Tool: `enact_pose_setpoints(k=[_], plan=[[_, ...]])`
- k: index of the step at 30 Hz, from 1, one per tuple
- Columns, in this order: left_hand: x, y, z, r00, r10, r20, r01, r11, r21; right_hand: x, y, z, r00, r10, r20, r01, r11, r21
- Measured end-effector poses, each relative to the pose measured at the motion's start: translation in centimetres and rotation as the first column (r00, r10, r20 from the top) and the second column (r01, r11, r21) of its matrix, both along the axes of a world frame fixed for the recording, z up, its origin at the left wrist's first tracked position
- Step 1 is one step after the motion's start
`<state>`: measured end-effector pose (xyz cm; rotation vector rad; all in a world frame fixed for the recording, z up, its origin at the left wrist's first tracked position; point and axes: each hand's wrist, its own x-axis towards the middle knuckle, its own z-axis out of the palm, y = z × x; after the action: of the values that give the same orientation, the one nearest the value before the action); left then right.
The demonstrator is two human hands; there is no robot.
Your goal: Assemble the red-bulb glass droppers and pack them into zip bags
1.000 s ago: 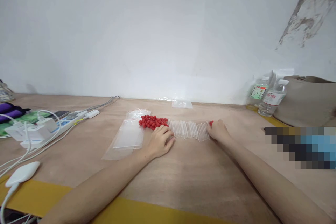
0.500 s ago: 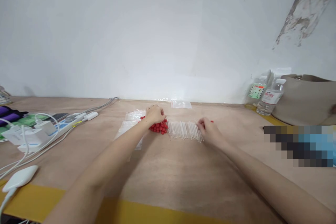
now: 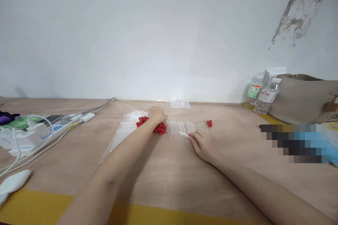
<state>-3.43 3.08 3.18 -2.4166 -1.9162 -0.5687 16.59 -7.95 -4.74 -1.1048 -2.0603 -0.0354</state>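
Note:
A thin clear glass tube (image 3: 184, 134) sticks out to the left from the pinched fingers of my right hand (image 3: 204, 145). Side by side behind it lies a row of similar clear glass tubes (image 3: 174, 129). My left hand (image 3: 157, 114) is curled at a pile of small red rubber bulbs (image 3: 142, 121); its fingertips are hidden, so what they hold cannot be made out. To the right of the row, red bulbs (image 3: 209, 123) sit on the far ends of tubes, like droppers.
Flat clear plastic bags (image 3: 121, 136) lie left of the pile. Farther left are a power strip (image 3: 56, 129) with white chargers and cables. Plastic bottles (image 3: 267, 96) and a beige bag (image 3: 303, 98) stand at the back right. A white wall runs behind the table.
My right hand has moved left and nearer from the right end of the row and now holds a tube. Red bulbs show where it was. My left hand stays at the pile.

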Motion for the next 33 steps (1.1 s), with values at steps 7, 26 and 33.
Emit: enact_pose_setpoints(k=[7, 26, 33], plan=[[-1.1, -7.3, -1.9, 0.923, -0.344, 0.169, 0.309, 0.929, 0.204, 0.0, -0.4, 0.4, 0.997, -0.013, -0.07, 0.009, 0.999, -0.05], [-1.1, -10.7, -6.3, 0.811, -0.548, 0.204, 0.483, 0.824, 0.295, -0.3, -1.6, 0.5, 0.994, 0.098, 0.057, -0.096, 0.995, -0.041], [-1.1, -10.9, -5.9, 0.786, -0.532, 0.315, 0.468, 0.845, 0.26, -0.3, -1.7, 0.4, 0.992, 0.121, 0.042, -0.117, 0.99, -0.079]])
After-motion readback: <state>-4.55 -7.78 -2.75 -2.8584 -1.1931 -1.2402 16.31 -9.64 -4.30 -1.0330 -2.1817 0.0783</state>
